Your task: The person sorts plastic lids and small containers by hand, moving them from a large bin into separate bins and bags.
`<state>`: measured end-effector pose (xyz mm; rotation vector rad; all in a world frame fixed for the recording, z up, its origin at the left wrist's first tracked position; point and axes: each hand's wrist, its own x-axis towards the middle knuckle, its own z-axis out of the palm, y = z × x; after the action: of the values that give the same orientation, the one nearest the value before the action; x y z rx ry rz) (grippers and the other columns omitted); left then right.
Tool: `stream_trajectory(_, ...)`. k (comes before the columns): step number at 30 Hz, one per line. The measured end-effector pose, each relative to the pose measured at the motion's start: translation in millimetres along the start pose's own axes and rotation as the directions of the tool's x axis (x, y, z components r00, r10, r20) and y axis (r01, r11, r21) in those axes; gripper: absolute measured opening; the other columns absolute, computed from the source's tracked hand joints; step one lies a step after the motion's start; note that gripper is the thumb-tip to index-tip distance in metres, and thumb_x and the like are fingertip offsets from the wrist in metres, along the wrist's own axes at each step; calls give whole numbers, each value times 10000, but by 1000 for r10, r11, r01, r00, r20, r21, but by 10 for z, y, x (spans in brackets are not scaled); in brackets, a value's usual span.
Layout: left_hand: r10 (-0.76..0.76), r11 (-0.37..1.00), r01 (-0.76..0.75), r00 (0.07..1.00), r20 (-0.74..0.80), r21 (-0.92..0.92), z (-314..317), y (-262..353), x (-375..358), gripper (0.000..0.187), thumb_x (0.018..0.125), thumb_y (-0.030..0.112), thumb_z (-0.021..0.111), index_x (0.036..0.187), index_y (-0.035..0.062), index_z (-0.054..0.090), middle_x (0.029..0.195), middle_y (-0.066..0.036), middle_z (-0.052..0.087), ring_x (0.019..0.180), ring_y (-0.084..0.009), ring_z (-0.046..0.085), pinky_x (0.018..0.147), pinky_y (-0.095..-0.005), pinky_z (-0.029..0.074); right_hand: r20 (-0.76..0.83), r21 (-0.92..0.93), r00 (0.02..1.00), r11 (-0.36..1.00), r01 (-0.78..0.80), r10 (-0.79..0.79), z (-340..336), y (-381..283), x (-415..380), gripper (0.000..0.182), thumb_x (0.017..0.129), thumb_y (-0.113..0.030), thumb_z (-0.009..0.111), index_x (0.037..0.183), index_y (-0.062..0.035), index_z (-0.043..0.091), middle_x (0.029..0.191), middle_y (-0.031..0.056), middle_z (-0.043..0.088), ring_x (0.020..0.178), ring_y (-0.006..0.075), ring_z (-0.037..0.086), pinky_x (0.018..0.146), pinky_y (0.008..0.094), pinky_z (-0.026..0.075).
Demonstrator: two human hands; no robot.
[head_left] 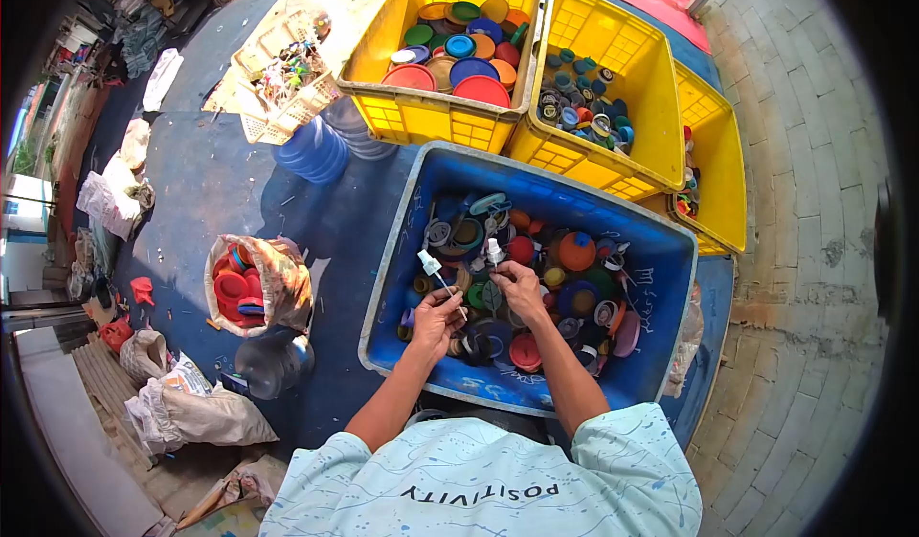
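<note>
Over a blue crate (383, 279) full of mixed plastic lids and caps, both of my hands are raised. My left hand (437, 324) pinches the thin tube of a white pump top (431, 264), whose head points up and to the left. My right hand (520, 291) has its fingers closed at the base of a second white nozzle (494, 251), which stands roughly upright. Beneath and around the hands lie an orange lid (576, 251), a red lid (525, 352) and a pink lid (627, 334).
Behind the crate stand yellow crates (431, 116) (593, 159) (732, 173) holding lids and caps. To the left are a cream basket (278, 121) on a blue water bottle (313, 150), a sack (292, 283) of red lids and a clear bottle (268, 365).
</note>
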<state>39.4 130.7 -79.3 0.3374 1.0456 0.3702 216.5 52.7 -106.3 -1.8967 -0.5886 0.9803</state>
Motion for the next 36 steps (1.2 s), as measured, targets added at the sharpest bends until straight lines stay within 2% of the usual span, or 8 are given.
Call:
stream_trajectory(3,8,1000,-8,1000,0,17,-11,80,-28,196,824,107,719,994,100,620,802,9,636,668,-119,646,584,-256,519,14,131,999,990,-46,44,71,-24,-147,112,835,-97,662,896,-5,647,668,-21,575,587,51,465,530,231,353)
stream_trajectory(4,9,1000,-9,1000,16,20,-22,101,-20,194,825,106,718,992,100,621,799,9,635,664,-118,645,578,-253,518,-10,137,1000,991,-12,13,102,7,-188,107,844,-101,660,895,-9,643,673,-25,575,592,48,469,531,225,354)
stream_trajectory(7,-8,999,6,999,48,39,-13,198,-37,183,830,69,703,991,79,615,792,-2,632,660,-117,642,557,-254,529,-29,207,995,974,-89,97,135,-57,-383,105,858,-113,657,902,-19,637,687,-27,574,597,49,475,535,223,362)
stream_trajectory(16,21,995,-39,981,192,89,-117,490,-264,165,834,69,699,984,73,629,762,3,616,649,-106,634,549,-222,508,-164,447,962,886,-124,217,307,-173,-963,117,861,-107,671,960,-51,645,793,6,647,644,68,573,548,191,412)
stream_trajectory(20,67,996,-80,965,254,42,-309,530,-437,165,834,70,700,987,67,637,770,-4,630,650,-105,638,548,-227,509,-145,456,971,884,-103,188,441,-139,-1159,138,858,-105,677,983,-54,650,799,0,647,650,66,573,558,200,426)
stream_trajectory(28,183,983,-185,957,224,-11,-733,447,-1078,167,843,71,689,1006,62,652,800,-9,657,657,-113,642,586,-243,516,-90,568,995,823,23,34,742,-328,-1552,147,846,-89,689,979,-34,658,763,-8,623,623,49,535,548,196,400)
stream_trajectory(31,167,986,-164,974,152,-27,-890,350,-1383,178,858,58,666,1034,41,642,783,-27,642,661,-122,634,612,-251,525,-105,567,994,821,58,2,811,-418,-1846,146,860,-84,674,997,-37,655,784,-3,631,636,67,556,576,198,430)
stream_trajectory(36,183,983,-180,978,100,-37,-1299,289,-1781,153,862,66,665,1015,64,661,778,-11,641,669,-130,637,615,-282,531,-215,606,975,776,175,-52,993,-450,-2353,125,866,-86,678,971,-21,662,744,1,620,610,59,536,553,200,406)
